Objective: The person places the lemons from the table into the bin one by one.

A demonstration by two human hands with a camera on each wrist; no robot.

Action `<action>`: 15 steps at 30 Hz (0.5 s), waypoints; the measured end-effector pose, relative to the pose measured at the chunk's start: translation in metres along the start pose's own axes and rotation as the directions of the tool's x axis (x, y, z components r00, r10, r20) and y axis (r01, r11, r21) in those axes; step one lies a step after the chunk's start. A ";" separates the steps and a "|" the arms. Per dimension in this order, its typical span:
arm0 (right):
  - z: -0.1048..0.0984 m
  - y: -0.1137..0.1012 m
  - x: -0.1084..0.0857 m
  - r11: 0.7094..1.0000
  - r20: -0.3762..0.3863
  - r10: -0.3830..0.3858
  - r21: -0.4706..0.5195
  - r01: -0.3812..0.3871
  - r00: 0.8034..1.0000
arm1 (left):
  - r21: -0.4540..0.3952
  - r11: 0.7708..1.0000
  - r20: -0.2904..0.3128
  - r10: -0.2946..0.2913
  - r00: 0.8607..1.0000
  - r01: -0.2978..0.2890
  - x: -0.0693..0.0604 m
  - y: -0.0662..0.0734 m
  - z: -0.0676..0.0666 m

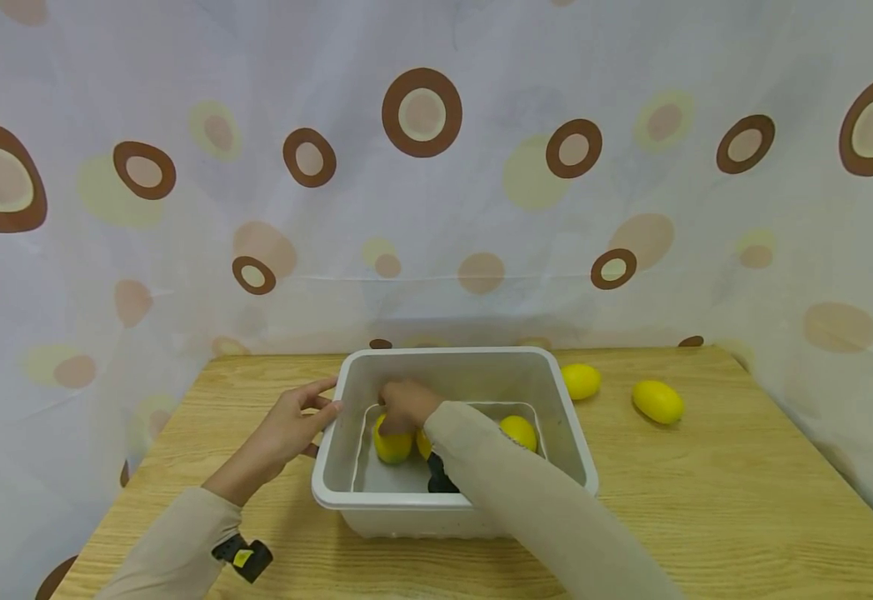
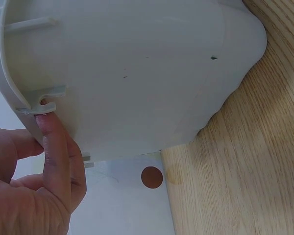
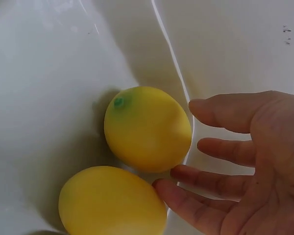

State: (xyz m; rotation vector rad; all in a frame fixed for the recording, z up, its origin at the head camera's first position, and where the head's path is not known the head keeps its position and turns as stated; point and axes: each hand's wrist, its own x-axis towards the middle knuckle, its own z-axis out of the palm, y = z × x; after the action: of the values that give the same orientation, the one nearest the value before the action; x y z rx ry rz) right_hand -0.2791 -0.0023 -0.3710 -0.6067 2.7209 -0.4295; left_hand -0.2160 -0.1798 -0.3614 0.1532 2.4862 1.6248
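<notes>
A white plastic bin [image 1: 376, 501] stands on the wooden table with several yellow lemons in it. At its left rim, my left hand [image 1: 282, 433] grips the edge; the left wrist view shows the fingers of this hand [image 2: 44, 181] curled beneath the rim of the bin [image 2: 137, 83]. Inside the bin, my right hand [image 1: 410, 407] reaches over a lemon [image 1: 393, 446] near the left wall. In the right wrist view the fingers of this hand [image 3: 250, 166] are spread beside a green-tipped lemon [image 3: 149, 132], with another lemon [image 3: 112, 203] close below it.
Another lemon [image 1: 519, 432] lies in the right part of the bin. Outside, to the right of the bin, two lemons [image 1: 581, 381] [image 1: 657, 402] lie on the table [image 1: 706, 500]. A patterned curtain [image 1: 481, 208] hangs behind and beside the table.
</notes>
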 end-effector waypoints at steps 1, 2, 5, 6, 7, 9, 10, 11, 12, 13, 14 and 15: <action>0.000 0.000 0.000 1.000 0.003 0.005 0.008 -0.005 1.000 | -0.002 1.000 0.000 0.000 1.000 0.000 0.000 0.000 0.000; 0.000 0.000 0.000 1.000 0.006 0.008 0.014 -0.008 1.000 | -0.003 1.000 0.000 -0.001 1.000 0.001 0.000 0.000 0.000; 0.000 -0.001 -0.001 1.000 0.006 0.014 0.023 -0.014 1.000 | -0.007 1.000 0.000 -0.002 1.000 0.002 0.000 0.001 0.000; 0.000 -0.001 -0.001 1.000 0.004 0.015 0.024 -0.015 1.000 | -0.007 1.000 -0.001 -0.004 1.000 0.004 0.000 0.001 0.000; 0.000 -0.001 -0.001 1.000 0.003 0.015 0.025 -0.015 1.000 | -0.007 1.000 -0.001 -0.006 1.000 0.006 0.000 0.001 0.000; 0.000 -0.001 -0.001 1.000 -0.004 0.006 0.016 -0.006 1.000 | -0.003 1.000 -0.002 -0.010 1.000 0.010 -0.001 0.001 0.000; 0.000 -0.002 0.000 1.000 -0.004 0.004 0.015 -0.004 1.000 | -0.002 1.000 -0.003 -0.013 1.000 0.013 -0.001 0.002 0.000; 0.000 -0.002 -0.001 1.000 -0.004 0.000 0.014 0.000 1.000 | 0.001 1.000 -0.004 -0.016 1.000 0.016 -0.001 0.002 0.000; 0.000 -0.002 -0.001 1.000 -0.005 -0.006 0.010 0.006 1.000 | 0.002 1.000 -0.004 -0.019 1.000 0.019 -0.001 0.002 0.000; -0.001 -0.002 -0.001 1.000 -0.006 -0.014 0.003 0.014 1.000 | 0.004 1.000 -0.006 -0.022 1.000 0.022 -0.001 0.002 0.000; -0.002 -0.003 -0.001 1.000 -0.006 -0.020 -0.003 0.020 1.000 | 0.004 1.000 -0.008 -0.024 1.000 0.024 -0.001 0.003 0.000; -0.002 -0.003 -0.002 1.000 -0.005 -0.026 -0.006 0.026 1.000 | 0.005 1.000 -0.010 -0.025 1.000 0.025 -0.001 0.003 0.000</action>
State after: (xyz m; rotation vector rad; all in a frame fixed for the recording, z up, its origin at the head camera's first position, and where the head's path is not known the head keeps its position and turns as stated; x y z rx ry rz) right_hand -0.2774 -0.0036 -0.3677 -0.6438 2.7231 -0.4309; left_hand -0.2154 -0.1786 -0.3591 0.1145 2.4895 1.6132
